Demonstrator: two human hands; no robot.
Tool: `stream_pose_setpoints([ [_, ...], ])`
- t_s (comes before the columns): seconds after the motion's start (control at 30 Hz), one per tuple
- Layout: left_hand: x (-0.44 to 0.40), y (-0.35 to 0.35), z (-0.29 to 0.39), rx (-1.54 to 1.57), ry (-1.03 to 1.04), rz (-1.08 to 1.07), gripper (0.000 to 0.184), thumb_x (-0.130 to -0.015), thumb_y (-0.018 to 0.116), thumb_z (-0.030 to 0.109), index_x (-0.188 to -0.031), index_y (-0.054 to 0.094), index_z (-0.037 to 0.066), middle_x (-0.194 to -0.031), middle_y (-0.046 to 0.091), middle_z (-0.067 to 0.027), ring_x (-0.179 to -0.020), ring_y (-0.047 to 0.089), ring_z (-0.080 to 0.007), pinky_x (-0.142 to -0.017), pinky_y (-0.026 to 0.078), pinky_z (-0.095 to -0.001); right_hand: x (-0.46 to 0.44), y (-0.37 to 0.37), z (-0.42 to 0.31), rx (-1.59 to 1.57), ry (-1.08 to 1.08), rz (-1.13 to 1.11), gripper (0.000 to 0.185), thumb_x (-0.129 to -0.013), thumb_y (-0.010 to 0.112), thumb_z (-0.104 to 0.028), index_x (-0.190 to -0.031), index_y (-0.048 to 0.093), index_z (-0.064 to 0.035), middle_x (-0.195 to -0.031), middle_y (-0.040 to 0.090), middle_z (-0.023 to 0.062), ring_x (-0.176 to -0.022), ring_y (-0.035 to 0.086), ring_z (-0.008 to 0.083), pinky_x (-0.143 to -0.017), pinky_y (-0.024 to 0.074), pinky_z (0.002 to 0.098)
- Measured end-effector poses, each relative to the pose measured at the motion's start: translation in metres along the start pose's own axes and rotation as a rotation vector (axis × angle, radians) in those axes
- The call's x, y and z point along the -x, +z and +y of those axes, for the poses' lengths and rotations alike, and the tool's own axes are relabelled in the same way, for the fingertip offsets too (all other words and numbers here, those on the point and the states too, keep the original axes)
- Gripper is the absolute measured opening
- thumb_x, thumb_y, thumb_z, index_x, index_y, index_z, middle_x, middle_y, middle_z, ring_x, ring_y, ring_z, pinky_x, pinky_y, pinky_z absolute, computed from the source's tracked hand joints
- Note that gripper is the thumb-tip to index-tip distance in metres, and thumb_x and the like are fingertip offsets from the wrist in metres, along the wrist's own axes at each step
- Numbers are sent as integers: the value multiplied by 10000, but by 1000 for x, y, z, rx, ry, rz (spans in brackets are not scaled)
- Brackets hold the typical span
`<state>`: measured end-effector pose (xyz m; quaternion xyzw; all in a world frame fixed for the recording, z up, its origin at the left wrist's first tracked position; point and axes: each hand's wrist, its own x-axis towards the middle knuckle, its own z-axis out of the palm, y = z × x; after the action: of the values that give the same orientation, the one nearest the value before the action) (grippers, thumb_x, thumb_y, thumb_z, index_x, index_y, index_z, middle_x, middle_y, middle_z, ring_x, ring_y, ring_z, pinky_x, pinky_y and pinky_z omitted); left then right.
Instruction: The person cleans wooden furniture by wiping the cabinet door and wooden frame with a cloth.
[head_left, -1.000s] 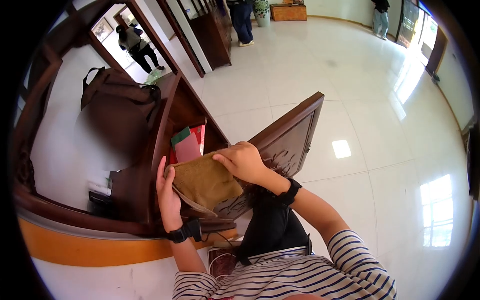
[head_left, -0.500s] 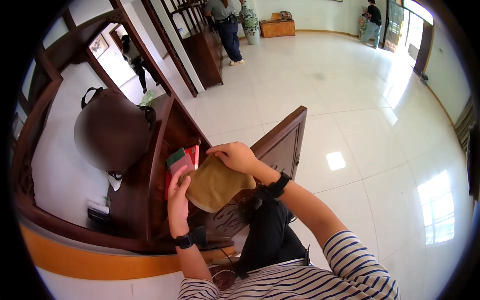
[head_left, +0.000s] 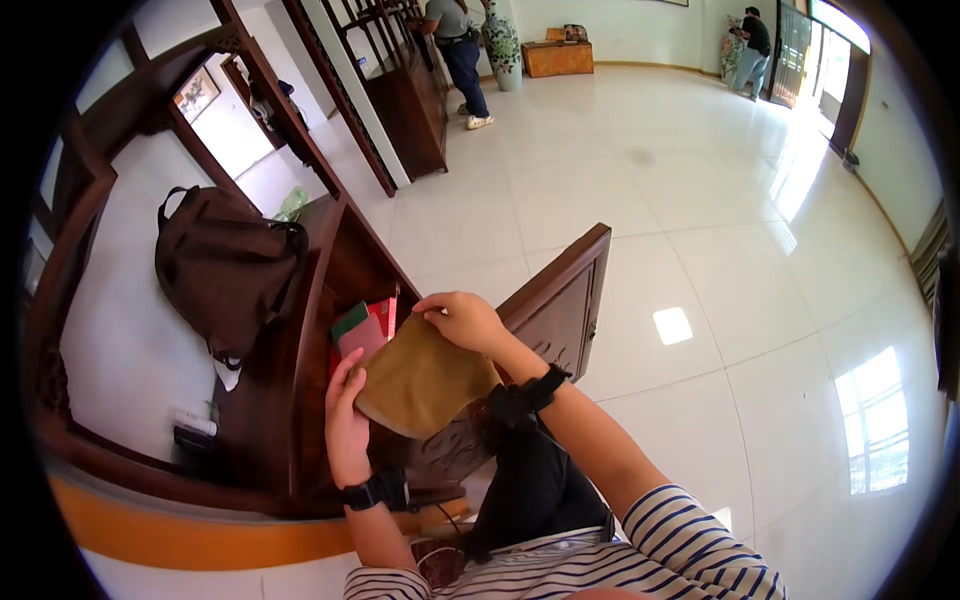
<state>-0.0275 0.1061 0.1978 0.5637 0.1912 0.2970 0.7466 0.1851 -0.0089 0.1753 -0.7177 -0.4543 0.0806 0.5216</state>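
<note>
Tan cloth (head_left: 425, 385) held up in both hands, in front of the open cabinet (head_left: 290, 440) compartment and overlapping the cabinet door (head_left: 560, 300), which stands swung out. Right hand (head_left: 463, 322) pinches the cloth's upper edge between thumb and bent fingers. Left hand (head_left: 345, 418) loosely takes its left edge, thumb and fingers close together there; how firm the hold is, cannot tell. Cloth hangs smooth between them, lower edge curved. Black straps on both wrists. Inside the compartment, just beyond the cloth: pink booklet (head_left: 362, 336), green booklet (head_left: 349, 319) and red book (head_left: 389, 312), leaning close together. On the cabinet top, left of the compartment: dark brown backpack (head_left: 228, 265). Farther off, a person (head_left: 460, 60) stands by a dark shelf unit (head_left: 408, 115)
</note>
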Motion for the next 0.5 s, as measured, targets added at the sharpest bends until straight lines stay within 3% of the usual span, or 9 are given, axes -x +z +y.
stream_pose_setpoints([
  [0.13,-5,-8,1,60,-38,-28,419,-922,549,61,-1330,511,-24,-1274,562,-116,-1153,548,-196,-1006,414,-303,1,-5,-4,9,-9,8,214,-878,599,-174,-1054,719,-148,-966,709,103,-907,666,279,-809,515,367],
  [0.2,4,-11,4,370,-84,-196,522,-865,473,-11,-1387,459,-19,-1331,515,-126,-1204,514,-218,-1033,394,-312,10,-2,-2,22,31,13,213,-871,599,-177,-1046,719,-152,-965,709,100,-904,665,281,-807,514,371],
  [0.23,4,-10,6,412,-127,-178,645,-802,419,-48,-1445,380,-16,-1370,479,-140,-1238,488,-236,-1063,370,-326,13,-2,-1,31,38,18,213,-871,599,-177,-1046,719,-152,-965,709,100,-904,665,281,-807,514,371],
  [0.27,7,-6,6,419,-131,-189,645,-802,419,-48,-1445,380,-16,-1370,479,-140,-1238,488,-236,-1063,370,-326,16,-1,-3,29,26,36,205,-859,590,-172,-1016,722,-156,-950,706,98,-901,659,291,-799,514,382],
  [0.33,10,4,6,186,15,-148,665,-822,446,-54,-1474,327,-2,-1366,481,-145,-1236,491,-231,-1067,371,-331,20,0,-5,39,19,72,199,-848,581,-168,-985,724,-160,-934,704,95,-897,653,301,-790,514,393],
  [0.5,6,7,3,41,-9,-127,686,-878,551,-58,-1501,280,34,-1353,485,-125,-1228,493,-206,-1047,387,-321,27,-5,-8,25,-2,58,205,-846,580,-159,-992,724,-156,-925,705,95,-895,656,289,-792,513,387],
])
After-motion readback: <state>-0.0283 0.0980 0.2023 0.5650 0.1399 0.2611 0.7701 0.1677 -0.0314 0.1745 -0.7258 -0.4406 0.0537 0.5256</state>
